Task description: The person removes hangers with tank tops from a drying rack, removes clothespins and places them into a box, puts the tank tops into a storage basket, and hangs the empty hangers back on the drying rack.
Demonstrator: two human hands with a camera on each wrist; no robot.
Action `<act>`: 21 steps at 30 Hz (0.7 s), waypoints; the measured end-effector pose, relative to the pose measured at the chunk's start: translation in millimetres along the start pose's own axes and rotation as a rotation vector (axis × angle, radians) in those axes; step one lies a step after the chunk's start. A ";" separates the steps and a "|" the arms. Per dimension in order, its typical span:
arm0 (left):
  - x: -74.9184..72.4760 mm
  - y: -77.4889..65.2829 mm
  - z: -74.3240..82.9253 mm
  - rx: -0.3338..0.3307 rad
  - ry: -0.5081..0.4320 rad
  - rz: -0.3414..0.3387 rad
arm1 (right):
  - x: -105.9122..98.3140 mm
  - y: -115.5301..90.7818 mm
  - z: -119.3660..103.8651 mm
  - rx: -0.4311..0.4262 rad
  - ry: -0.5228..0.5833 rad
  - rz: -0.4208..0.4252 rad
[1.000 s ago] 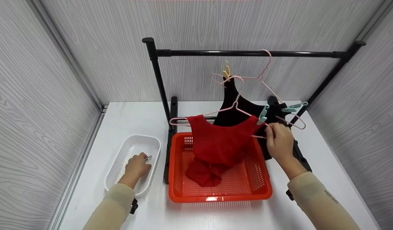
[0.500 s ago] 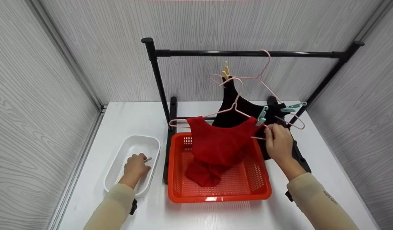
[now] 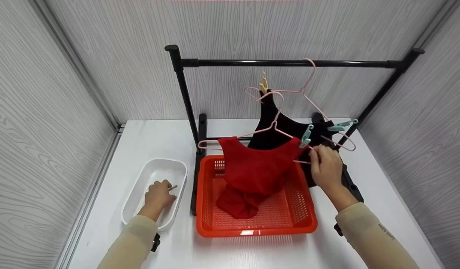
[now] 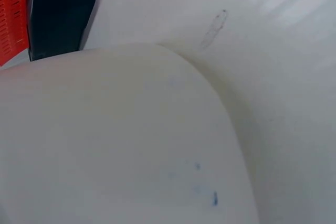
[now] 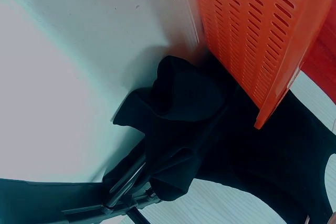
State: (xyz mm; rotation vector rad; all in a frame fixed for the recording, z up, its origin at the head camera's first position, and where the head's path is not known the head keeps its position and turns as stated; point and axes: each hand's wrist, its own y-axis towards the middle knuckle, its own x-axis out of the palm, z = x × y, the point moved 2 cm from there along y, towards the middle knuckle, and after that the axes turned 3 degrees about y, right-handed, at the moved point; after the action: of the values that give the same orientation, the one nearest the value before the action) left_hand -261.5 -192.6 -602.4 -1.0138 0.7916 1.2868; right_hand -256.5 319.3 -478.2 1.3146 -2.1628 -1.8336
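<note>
My left hand (image 3: 159, 196) is inside the white tray (image 3: 183, 179), fingers curled round a small pale clothespin (image 3: 172, 187) whose end sticks out. My right hand (image 3: 327, 167) pinches the right end of a pink hanger (image 3: 254, 131). A red sleeveless top (image 3: 258, 164) hangs from that hanger, its lower part bunched in the orange basket (image 3: 256, 233). A teal clothespin (image 3: 306, 136) grips the top's right strap; the left strap has no clip on it. The left wrist view shows mostly the tray's outer wall (image 4: 126, 135), with the hand hidden.
A black rack (image 3: 290, 63) stands behind the basket. From its bar hangs another pink hanger (image 3: 312, 76) with a black top (image 3: 271, 116), held by a yellow clothespin (image 3: 264, 84) and a teal clothespin (image 3: 342, 125). The black top's hem (image 5: 178, 98) lies beside the basket.
The pale clothespin in my left hand has turned slightly. My right hand, the hanger and the red top stay almost still.
</note>
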 end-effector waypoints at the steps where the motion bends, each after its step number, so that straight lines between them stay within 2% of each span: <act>1: -0.2 0.1 0.0 0.004 -0.002 -0.003 | 0.1 -0.1 0.2 -0.002 -0.001 0.000; 12: -4.7 -3.4 -1.1 0.020 -0.018 0.016 | 2.6 0.5 0.8 -0.018 0.001 0.002; 15: -10.3 -4.6 2.1 0.031 -0.031 0.062 | 2.2 0.9 0.9 -0.017 0.003 -0.002; 21: -25.2 -3.9 14.2 0.076 -0.069 0.203 | 1.8 1.9 1.5 -0.012 0.001 -0.006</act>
State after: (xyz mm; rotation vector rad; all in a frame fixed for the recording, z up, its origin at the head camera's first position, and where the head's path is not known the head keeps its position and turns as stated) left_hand -262.2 -189.1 -573.4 -0.8400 0.9018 1.4455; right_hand -259.5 319.3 -478.0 1.3212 -2.1463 -1.8447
